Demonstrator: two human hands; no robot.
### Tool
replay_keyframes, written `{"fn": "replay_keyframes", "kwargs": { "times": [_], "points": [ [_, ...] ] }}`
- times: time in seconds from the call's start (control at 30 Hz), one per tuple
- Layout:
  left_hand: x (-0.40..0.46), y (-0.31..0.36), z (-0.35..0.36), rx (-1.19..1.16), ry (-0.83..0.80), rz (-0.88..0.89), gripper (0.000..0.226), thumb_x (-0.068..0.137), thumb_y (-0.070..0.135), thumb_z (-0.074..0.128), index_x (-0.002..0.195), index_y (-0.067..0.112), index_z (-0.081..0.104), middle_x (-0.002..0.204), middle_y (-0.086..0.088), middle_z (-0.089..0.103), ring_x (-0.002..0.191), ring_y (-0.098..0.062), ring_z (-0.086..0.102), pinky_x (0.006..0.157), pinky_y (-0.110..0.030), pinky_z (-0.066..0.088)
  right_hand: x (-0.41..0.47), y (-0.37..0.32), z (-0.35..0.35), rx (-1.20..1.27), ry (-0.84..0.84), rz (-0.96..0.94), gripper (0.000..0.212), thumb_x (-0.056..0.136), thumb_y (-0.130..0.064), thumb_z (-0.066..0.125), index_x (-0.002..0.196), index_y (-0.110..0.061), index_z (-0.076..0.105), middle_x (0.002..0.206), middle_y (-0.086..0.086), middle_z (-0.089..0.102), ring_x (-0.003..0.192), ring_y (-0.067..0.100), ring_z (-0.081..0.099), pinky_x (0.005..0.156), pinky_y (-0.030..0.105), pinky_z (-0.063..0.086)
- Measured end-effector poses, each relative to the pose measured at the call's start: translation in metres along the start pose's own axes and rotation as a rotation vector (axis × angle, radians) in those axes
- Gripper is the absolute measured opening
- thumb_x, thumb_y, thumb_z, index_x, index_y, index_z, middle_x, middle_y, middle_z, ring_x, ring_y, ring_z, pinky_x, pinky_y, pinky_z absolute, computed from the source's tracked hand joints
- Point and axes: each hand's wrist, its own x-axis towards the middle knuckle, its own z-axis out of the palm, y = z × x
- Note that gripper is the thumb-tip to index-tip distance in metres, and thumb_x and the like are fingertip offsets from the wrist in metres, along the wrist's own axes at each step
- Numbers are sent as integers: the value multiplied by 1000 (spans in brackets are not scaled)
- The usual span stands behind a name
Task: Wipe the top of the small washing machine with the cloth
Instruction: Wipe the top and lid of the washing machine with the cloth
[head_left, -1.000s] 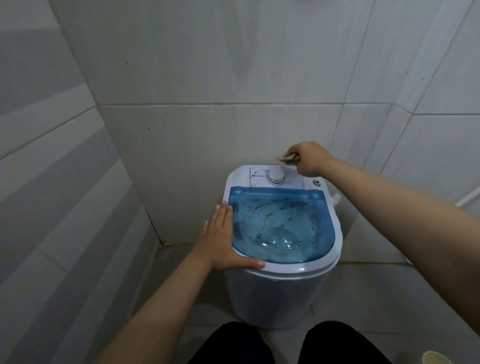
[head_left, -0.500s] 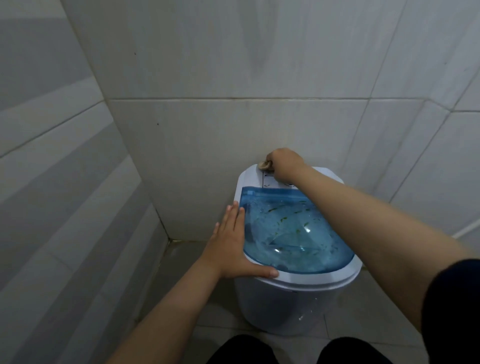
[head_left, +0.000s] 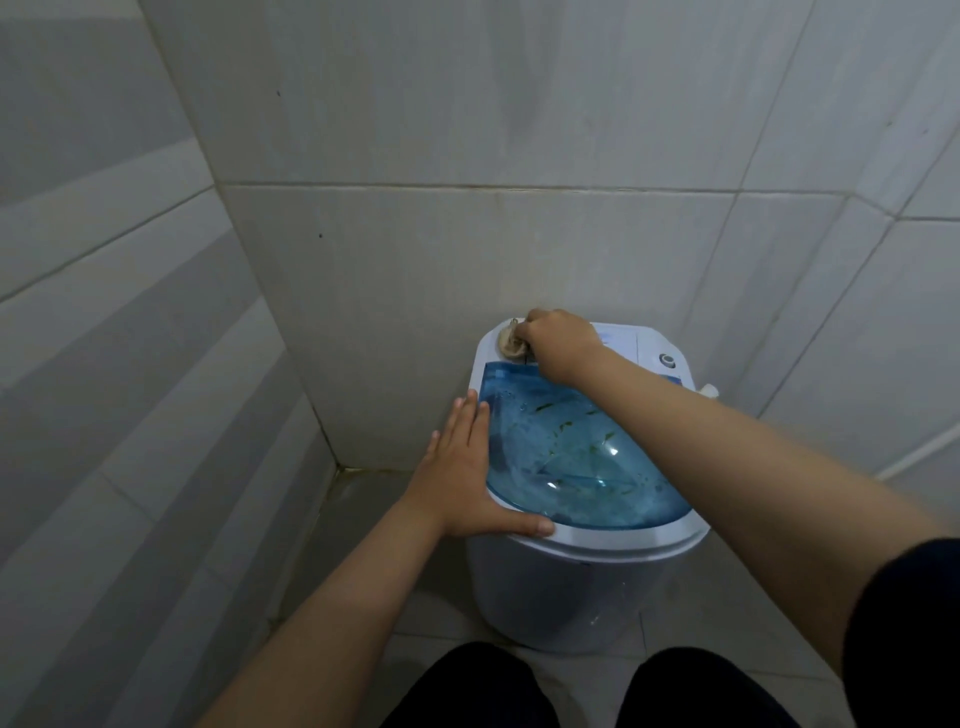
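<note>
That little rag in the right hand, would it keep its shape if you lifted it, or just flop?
Probably flop: the cloth is bunched into soft folds under the right hand, so it looks limp. It likely weighs very little, being a small wad. On the smooth white washing machine top it should slide easily.

Dim, even light; soft focus, wide-angle bending at edges.

1 washing machine (head_left: 582, 587), 1 cloth (head_left: 510, 343), 2 hands (head_left: 467, 478)
</note>
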Motion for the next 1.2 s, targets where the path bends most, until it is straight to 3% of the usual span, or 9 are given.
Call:
{"fn": "replay_keyframes", "kwargs": {
  "times": [0.6, 0.73, 0.9, 1.03, 1.2],
  "points": [
    [-3, 5, -5, -3, -1, -18, 148, 44, 83, 65, 147, 14, -17, 158, 2, -21, 144, -15, -19, 117, -49, 0, -25, -15, -24, 80, -201, -24, 49, 79, -3, 52, 126, -19, 54, 122, 8, 60, 112, 27, 56, 75, 30, 42],
    [-3, 5, -4, -8, 2, -14, 150, 43, 84, 65, 147, 14, -17, 157, 1, -22, 144, -15, -19, 117, -49, 0, -12, -8, -43, 166, -303, -23, 44, 81, -5, 52, 122, -17, 60, 120, 7, 63, 104, 27, 59, 78, 28, 44],
    [1, 2, -2, -2, 9, -9, 152, 41, 86, 63, 147, 14, -17, 156, 2, -25, 143, -14, -21, 116, -48, -1, 15, -3, -43, 225, -72, 6, 32, 84, -6, 54, 113, -16, 64, 113, 10, 65, 104, 29, 59, 73, 31, 44],
    [2, 1, 1, 2, 18, -14, 152, 40, 85, 64, 147, 14, -18, 156, 4, -26, 143, -13, -22, 116, -46, -1, 33, -19, -21, 36, -108, -18, 39, 87, -3, 51, 123, -16, 58, 126, 10, 56, 113, 30, 56, 86, 37, 48],
    [2, 0, 1, -10, 26, -9, 151, 42, 82, 67, 147, 14, -18, 156, 4, -27, 142, -11, -23, 114, -44, -4, 44, -34, -1, -101, -79, -121, 31, 85, -6, 55, 114, -12, 63, 119, 9, 59, 107, 32, 58, 87, 39, 51]
  ]
}}
